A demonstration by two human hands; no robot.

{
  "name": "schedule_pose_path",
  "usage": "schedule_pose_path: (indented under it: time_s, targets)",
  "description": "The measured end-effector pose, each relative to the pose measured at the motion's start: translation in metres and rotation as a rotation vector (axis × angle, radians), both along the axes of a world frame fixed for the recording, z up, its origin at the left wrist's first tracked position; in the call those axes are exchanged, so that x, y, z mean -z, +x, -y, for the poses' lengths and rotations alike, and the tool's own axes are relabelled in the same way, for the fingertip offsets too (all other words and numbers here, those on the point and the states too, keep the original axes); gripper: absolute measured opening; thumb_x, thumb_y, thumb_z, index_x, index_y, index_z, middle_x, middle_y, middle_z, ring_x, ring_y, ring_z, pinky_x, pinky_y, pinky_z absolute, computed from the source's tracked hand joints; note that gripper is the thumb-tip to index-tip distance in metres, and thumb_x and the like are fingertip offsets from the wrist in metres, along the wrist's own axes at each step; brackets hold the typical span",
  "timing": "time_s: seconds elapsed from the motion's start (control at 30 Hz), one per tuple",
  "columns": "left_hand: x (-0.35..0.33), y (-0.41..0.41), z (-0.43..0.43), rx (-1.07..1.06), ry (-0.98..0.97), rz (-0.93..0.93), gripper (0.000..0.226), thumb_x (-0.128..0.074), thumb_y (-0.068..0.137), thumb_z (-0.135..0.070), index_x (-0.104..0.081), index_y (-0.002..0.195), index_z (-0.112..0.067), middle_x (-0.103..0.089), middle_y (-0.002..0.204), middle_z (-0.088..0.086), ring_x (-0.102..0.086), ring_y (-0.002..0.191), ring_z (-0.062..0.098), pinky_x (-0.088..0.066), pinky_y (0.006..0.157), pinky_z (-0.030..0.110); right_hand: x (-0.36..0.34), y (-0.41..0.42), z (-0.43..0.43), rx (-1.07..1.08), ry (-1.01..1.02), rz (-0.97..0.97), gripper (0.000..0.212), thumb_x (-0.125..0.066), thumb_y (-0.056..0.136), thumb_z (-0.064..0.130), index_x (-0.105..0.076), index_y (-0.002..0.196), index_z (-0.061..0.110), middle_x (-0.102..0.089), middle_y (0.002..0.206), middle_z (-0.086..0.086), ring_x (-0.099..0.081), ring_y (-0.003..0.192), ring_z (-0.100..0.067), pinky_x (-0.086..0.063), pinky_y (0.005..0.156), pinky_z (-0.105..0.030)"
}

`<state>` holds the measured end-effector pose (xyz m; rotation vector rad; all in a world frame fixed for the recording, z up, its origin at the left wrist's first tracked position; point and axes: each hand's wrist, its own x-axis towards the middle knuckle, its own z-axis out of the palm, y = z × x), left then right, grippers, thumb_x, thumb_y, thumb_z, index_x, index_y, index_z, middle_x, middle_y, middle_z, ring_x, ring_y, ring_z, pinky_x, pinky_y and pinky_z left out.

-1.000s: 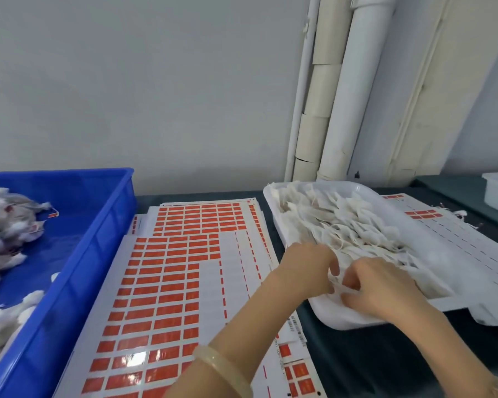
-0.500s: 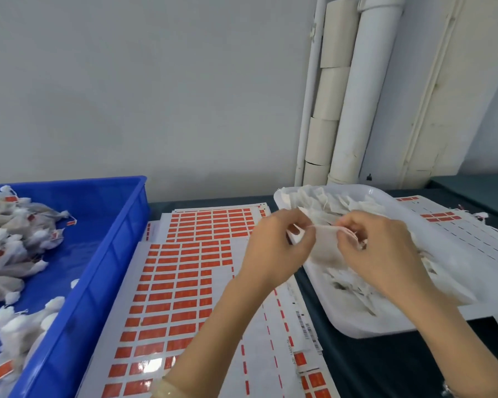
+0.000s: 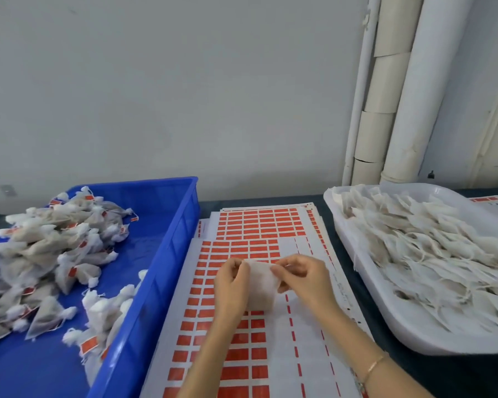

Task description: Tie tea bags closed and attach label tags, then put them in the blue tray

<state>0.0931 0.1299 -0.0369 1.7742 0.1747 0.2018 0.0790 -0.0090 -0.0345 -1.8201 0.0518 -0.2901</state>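
Observation:
A white mesh tea bag (image 3: 261, 285) hangs between my two hands above the label sheets. My left hand (image 3: 231, 285) pinches its top left corner and my right hand (image 3: 304, 278) pinches its top right edge. Beneath them lie sheets of orange label tags (image 3: 242, 354), partly peeled. The blue tray (image 3: 167, 254) on the left holds a heap of tied, tagged tea bags (image 3: 52, 254). A white tray (image 3: 414, 334) on the right is piled with untied tea bags (image 3: 431, 254).
White pipes (image 3: 408, 90) run up the wall behind the white tray. Another label sheet (image 3: 489, 202) pokes out at the far right under that tray. The table top (image 3: 454, 374) is dark.
My hands lifted one tea bag out of the white tray and carried it left and down over the label sheets. The camera view swung left, showing more of the blue tray.

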Motion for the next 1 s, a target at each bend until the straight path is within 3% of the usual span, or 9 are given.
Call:
schedule_pose_path:
  time_s: [0.07, 0.17, 0.2, 0.3, 0.4, 0.53, 0.63, 0.77, 1.0]
  targets:
    - [0.011, 0.007, -0.004, -0.041, 0.035, -0.027, 0.019, -0.052, 0.096, -0.02, -0.056, 0.078, -0.021, -0.057, 0.077, -0.004, -0.053, 0.071, 0.01, -0.038, 0.054, 0.008, 0.016, 0.009, -0.006, -0.003, 0.101, -0.075, 0.012, -0.074, 0.082, 0.026, -0.071, 0.093, 0.02, -0.073, 0.082, 0.004, -0.07, 0.066, -0.013, -0.056, 0.062, -0.019]
    - [0.015, 0.014, -0.005, -0.045, 0.021, -0.092, 0.011, -0.056, 0.095, -0.026, -0.055, 0.084, -0.026, -0.055, 0.086, -0.011, -0.053, 0.077, 0.009, -0.036, 0.058, 0.012, 0.03, 0.018, -0.009, 0.008, 0.104, -0.099, 0.012, -0.069, 0.086, 0.029, -0.071, 0.097, 0.024, -0.072, 0.088, 0.011, -0.069, 0.079, -0.009, -0.056, 0.069, -0.016]
    - [0.013, 0.014, -0.006, -0.016, -0.006, -0.104, 0.005, -0.059, 0.093, -0.029, -0.056, 0.09, -0.028, -0.054, 0.091, -0.015, -0.053, 0.081, 0.007, -0.036, 0.06, 0.013, 0.031, 0.019, -0.009, -0.002, 0.104, -0.083, 0.01, -0.068, 0.087, 0.028, -0.072, 0.096, 0.026, -0.072, 0.085, 0.013, -0.069, 0.077, -0.008, -0.054, 0.065, -0.014]
    - [0.012, 0.02, -0.008, 0.112, 0.011, -0.07, 0.02, -0.069, 0.085, -0.037, -0.06, 0.102, -0.029, -0.056, 0.101, -0.017, -0.054, 0.091, 0.007, -0.04, 0.063, 0.015, 0.035, 0.017, -0.006, -0.011, 0.128, -0.056, 0.007, -0.066, 0.089, 0.028, -0.071, 0.094, 0.03, -0.072, 0.079, 0.012, -0.067, 0.071, -0.008, -0.051, 0.059, -0.012]
    - [0.011, 0.022, -0.007, 0.268, 0.128, -0.011, 0.019, -0.073, 0.081, -0.039, -0.064, 0.097, -0.032, -0.062, 0.102, -0.017, -0.058, 0.095, 0.006, -0.042, 0.066, 0.01, 0.038, 0.016, 0.002, -0.04, 0.188, -0.07, 0.01, -0.065, 0.089, 0.027, -0.073, 0.095, 0.031, -0.072, 0.078, 0.007, -0.067, 0.071, -0.013, -0.053, 0.061, -0.015]
    - [0.015, 0.024, -0.005, 0.353, 0.159, 0.05, 0.015, -0.075, 0.079, -0.04, -0.071, 0.091, -0.03, -0.069, 0.093, -0.014, -0.062, 0.094, 0.007, -0.051, 0.078, 0.018, 0.039, 0.017, 0.008, -0.042, 0.248, -0.068, 0.012, -0.07, 0.085, 0.023, -0.074, 0.094, 0.03, -0.074, 0.084, 0.009, -0.069, 0.076, -0.01, -0.053, 0.064, -0.016]
    - [0.017, 0.024, -0.005, 0.391, 0.16, 0.06, 0.006, -0.071, 0.084, -0.036, -0.074, 0.087, -0.032, -0.071, 0.087, -0.016, -0.065, 0.089, 0.008, -0.052, 0.077, 0.019, 0.04, 0.019, 0.005, -0.047, 0.19, -0.022, 0.012, -0.07, 0.085, 0.021, -0.073, 0.093, 0.03, -0.073, 0.086, 0.013, -0.069, 0.081, -0.008, -0.053, 0.064, -0.013]
    - [0.021, 0.025, -0.008, 0.332, 0.206, 0.082, 0.008, -0.068, 0.087, -0.034, -0.073, 0.082, -0.034, -0.069, 0.08, -0.019, -0.062, 0.084, 0.002, -0.047, 0.066, 0.012, 0.042, 0.019, 0.0, 0.018, -0.072, 0.106, 0.016, -0.072, 0.084, 0.024, -0.068, 0.087, 0.039, -0.068, 0.085, 0.024, -0.062, 0.088, 0.005, -0.048, 0.068, -0.005]
    - [0.024, 0.028, -0.012, 0.335, 0.188, 0.086, 0.014, -0.064, 0.088, -0.024, -0.071, 0.077, -0.029, -0.066, 0.074, -0.017, -0.059, 0.074, -0.004, -0.045, 0.058, 0.005, 0.048, 0.02, -0.008, 0.034, -0.276, 0.202, 0.011, -0.067, 0.088, 0.027, -0.061, 0.092, 0.035, -0.062, 0.091, 0.021, -0.061, 0.084, -0.003, -0.049, 0.072, -0.007]
